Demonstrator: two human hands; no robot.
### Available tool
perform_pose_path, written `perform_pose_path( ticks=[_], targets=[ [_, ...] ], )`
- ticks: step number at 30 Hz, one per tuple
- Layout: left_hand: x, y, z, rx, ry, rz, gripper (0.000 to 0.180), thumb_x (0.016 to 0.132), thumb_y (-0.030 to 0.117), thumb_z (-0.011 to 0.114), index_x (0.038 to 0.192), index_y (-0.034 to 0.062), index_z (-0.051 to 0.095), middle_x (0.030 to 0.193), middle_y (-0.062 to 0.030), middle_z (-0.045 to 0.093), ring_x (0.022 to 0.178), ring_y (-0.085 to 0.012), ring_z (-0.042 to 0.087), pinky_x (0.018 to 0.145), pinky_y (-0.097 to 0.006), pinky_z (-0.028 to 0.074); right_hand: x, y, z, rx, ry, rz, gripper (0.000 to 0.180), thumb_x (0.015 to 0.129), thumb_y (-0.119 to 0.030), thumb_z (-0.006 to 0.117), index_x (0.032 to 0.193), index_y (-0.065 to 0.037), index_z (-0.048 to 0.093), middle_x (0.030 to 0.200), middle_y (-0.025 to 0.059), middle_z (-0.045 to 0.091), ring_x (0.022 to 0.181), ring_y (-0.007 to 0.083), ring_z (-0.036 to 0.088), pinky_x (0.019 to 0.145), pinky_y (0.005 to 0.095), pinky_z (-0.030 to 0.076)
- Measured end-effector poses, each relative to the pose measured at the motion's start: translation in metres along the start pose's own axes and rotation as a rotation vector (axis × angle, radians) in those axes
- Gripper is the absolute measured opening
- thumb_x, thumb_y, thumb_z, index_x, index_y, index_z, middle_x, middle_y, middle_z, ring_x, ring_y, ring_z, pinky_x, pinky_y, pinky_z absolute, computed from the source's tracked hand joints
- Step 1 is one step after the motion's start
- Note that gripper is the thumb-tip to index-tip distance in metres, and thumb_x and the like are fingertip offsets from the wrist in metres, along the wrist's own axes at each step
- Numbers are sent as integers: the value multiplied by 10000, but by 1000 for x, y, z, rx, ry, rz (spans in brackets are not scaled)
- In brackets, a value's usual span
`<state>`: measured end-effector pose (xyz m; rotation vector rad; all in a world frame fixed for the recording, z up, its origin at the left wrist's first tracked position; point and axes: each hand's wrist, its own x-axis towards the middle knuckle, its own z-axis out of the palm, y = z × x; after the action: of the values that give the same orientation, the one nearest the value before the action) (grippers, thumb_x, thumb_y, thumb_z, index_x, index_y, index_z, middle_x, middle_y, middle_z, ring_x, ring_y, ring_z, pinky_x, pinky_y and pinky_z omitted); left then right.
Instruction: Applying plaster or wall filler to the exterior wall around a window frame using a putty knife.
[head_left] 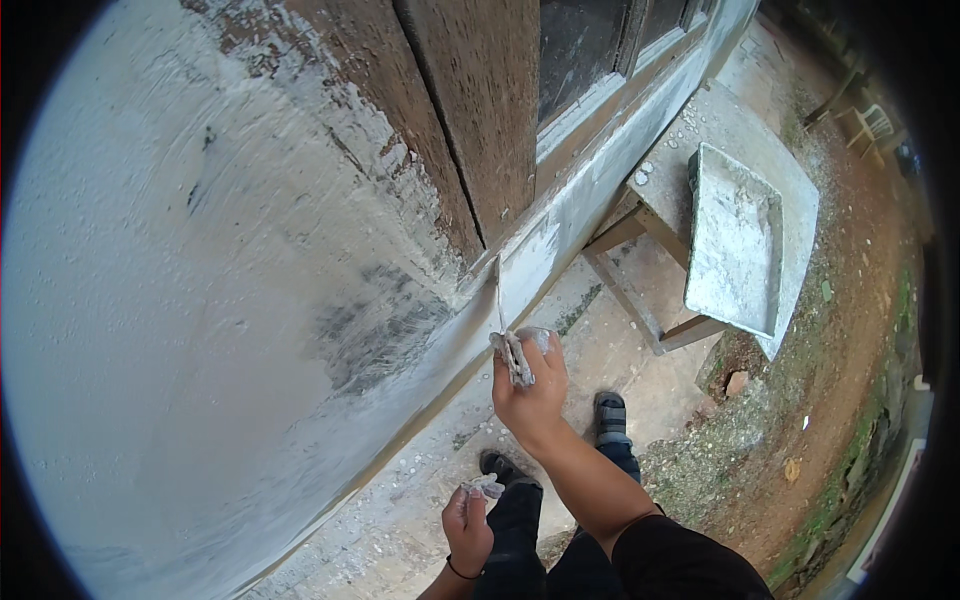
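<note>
Jutting ahead of the right hand gripping it, the thin-bladed tool is best kept shallow and steady along the wall, a whitish object being pinched by the left hand.

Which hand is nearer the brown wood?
The right hand, gripping a white-caked tool below the wood in view; the left hand, wearing a dark wristband, is lower, farther off.

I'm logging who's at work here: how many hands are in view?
2: the right hand, by the wall, gripping a crusted tool; the left hand, lower in view, holding a white-smeared thing.
</note>
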<state>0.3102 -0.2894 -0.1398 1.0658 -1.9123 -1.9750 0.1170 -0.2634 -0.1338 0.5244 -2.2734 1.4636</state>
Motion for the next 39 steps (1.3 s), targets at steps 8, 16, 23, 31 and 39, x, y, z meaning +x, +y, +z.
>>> perform_pose_path(
  ticks=[8,16,23,31,39],
  targets=[
    [3,8,42,-59,46,-36,207,891,104,398,825,-29,542,766,-60,577,709,-88,500,662,-215,392,-10,11,-29,159,-223,-115,178,602,41,604,770,12,553,788,157,545,680,333,499,588,373,419],
    [10,10,98,-28,124,-92,246,889,127,375,766,-27,522,766,-75,562,711,-112,468,674,-248,369,77,98,-45,365,-475,-124,121,664,-15,600,784,-6,580,798,135,571,736,311,537,659,342,435],
    [12,-6,127,-65,161,-73,214,887,124,412,798,-12,552,671,-11,517,605,-60,414,557,-207,337,132,140,-66,318,-420,-46,121,682,-9,593,800,-9,567,762,145,554,696,324,529,637,318,428],
    [8,-13,118,-75,164,-70,213,885,121,411,808,-17,554,675,-15,517,619,-67,425,566,-205,342,115,124,-77,232,-127,69,104,712,-15,590,805,16,557,763,163,555,683,323,538,612,331,429],
    [2,9,71,-125,153,-27,235,899,132,397,906,-42,555,765,-34,565,677,-71,473,616,-205,372,50,71,-23,38,-10,-102,136,638,32,587,756,10,521,812,169,525,734,348,479,618,405,406]
  ],
)
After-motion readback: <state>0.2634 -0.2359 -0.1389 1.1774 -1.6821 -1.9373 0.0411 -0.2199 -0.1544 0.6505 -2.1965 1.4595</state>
